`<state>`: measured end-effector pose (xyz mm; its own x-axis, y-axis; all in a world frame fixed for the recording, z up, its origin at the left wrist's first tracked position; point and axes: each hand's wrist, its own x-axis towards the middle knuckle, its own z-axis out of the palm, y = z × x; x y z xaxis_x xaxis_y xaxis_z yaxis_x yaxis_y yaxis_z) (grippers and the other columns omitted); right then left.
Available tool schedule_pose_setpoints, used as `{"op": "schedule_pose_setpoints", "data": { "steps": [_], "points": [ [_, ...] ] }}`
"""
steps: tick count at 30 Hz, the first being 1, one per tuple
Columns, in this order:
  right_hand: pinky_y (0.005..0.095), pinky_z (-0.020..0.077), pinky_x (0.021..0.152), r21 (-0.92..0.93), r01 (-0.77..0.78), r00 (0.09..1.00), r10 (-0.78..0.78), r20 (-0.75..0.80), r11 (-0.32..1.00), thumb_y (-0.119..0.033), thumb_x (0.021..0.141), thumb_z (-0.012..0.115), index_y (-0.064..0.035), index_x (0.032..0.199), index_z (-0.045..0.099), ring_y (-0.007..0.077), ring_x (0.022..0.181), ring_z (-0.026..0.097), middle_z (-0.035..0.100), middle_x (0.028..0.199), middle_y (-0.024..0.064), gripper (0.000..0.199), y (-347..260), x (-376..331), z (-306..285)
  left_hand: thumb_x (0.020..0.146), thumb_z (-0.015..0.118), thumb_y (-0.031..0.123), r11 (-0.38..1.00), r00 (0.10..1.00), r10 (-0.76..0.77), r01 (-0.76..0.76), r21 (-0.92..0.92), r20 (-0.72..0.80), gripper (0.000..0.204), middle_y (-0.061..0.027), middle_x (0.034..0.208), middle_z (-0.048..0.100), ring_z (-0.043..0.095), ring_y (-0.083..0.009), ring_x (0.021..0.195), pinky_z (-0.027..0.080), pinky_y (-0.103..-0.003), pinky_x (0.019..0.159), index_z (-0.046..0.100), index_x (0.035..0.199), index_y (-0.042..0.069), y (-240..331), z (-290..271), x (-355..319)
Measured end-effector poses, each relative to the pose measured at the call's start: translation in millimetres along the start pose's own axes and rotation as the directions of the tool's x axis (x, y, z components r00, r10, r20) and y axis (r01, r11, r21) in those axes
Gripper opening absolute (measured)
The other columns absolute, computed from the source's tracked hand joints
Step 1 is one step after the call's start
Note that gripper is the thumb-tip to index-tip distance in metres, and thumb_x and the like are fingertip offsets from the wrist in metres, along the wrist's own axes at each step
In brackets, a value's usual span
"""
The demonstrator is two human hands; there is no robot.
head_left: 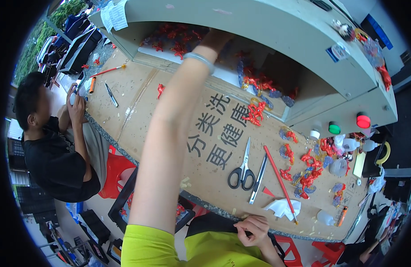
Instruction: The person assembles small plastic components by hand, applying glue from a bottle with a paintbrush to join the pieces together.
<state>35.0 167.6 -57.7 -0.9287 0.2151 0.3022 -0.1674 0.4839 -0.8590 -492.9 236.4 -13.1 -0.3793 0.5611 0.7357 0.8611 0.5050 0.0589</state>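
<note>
My left arm stretches forward into the grey cabinet, and my left hand point(218, 39) is inside under its upper edge; the fingers are hidden. Around it in the cabinet lie red figurines point(176, 38) on the left and red and bluish clear figurines point(259, 82) on the right. My right hand point(254, 229) rests at the table's near edge, fingers curled closed, with nothing seen in them. Nearest to that hand are a crumpled white cloth or paper point(283, 208), a red-handled brush point(281, 180), tweezers point(259, 178) and black-handled scissors point(243, 171).
The cabinet point(294, 31) has a green button point(334, 128) and a red one point(363, 120). Several figurines point(307, 173), bottles and a clear jar point(338, 167) crowd the table's right. At the left, a person point(58, 138) handles something small. A dark tray point(125, 202) sits below the edge.
</note>
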Motion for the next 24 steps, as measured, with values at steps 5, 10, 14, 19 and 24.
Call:
{"op": "schedule_pose_setpoints", "data": {
  "steps": [5,10,14,19,24],
  "points": [
    [0.0281,0.0447,0.047,0.013,0.033,0.999,-0.033,-0.009,0.999,0.001,0.057,0.060,-0.0061,0.069,0.064,0.0190,0.048,0.055,0.056,0.058,0.0036,0.014,-4.2,-7.4,-2.3,0.081,0.060,0.028,1.000,0.999,-0.029,0.029,-0.004,0.017,0.032,-0.0159,0.099,0.064,0.060,-0.0330,0.096,0.049,-0.042,0.083,0.061,0.106,0.008,16.4,-14.2,0.2],
    [0.0270,0.0428,0.045,0.155,0.015,0.999,-0.010,-0.031,0.988,0.001,0.062,0.060,-0.0036,0.070,0.065,0.0164,0.047,0.055,0.057,0.058,0.0051,0.010,-4.4,-18.4,-8.0,0.083,0.059,0.032,0.619,0.781,-0.529,0.622,-0.479,0.332,0.032,-0.0150,0.101,0.065,0.060,-0.0334,0.098,0.048,-0.042,0.084,0.063,0.104,0.009,41.6,-45.2,-34.7],
    [0.0248,0.0412,0.055,0.774,-0.129,0.912,0.380,-0.152,0.620,-0.010,0.084,0.052,0.0032,0.075,0.061,0.0160,0.062,0.054,0.062,0.076,0.0130,0.019,-64.9,-15.1,-41.0,0.094,0.048,0.021,-0.066,0.631,-0.296,0.735,-0.674,0.717,0.030,-0.0145,0.097,0.063,0.065,-0.0253,0.090,0.053,-0.031,0.076,0.056,0.104,-0.007,132.6,-130.7,-92.3],
    [0.0376,0.0349,0.084,0.989,0.135,0.991,0.010,-0.136,0.063,-0.060,0.087,0.043,-0.0068,0.101,0.053,0.0229,0.088,0.051,0.063,0.090,0.0161,0.056,-152.2,27.4,-51.6,0.098,0.040,0.020,-0.273,0.659,-0.254,0.654,-0.706,0.708,0.034,-0.0202,0.105,0.062,0.063,-0.0318,0.097,0.051,-0.037,0.086,0.051,0.109,-0.010,215.7,-237.6,-170.8],
    [0.0361,0.0359,0.079,0.987,0.096,0.995,-0.011,-0.095,0.130,-0.052,0.088,0.046,-0.0078,0.099,0.053,0.0221,0.085,0.051,0.060,0.084,0.0124,0.047,-154.0,20.1,-41.8,0.099,0.039,0.024,-0.441,0.563,-0.391,0.580,-0.685,0.728,0.032,-0.0211,0.098,0.063,0.067,-0.0277,0.082,0.055,-0.033,0.069,0.052,0.096,-0.005,268.4,-282.3,-225.4]
  ]
}}
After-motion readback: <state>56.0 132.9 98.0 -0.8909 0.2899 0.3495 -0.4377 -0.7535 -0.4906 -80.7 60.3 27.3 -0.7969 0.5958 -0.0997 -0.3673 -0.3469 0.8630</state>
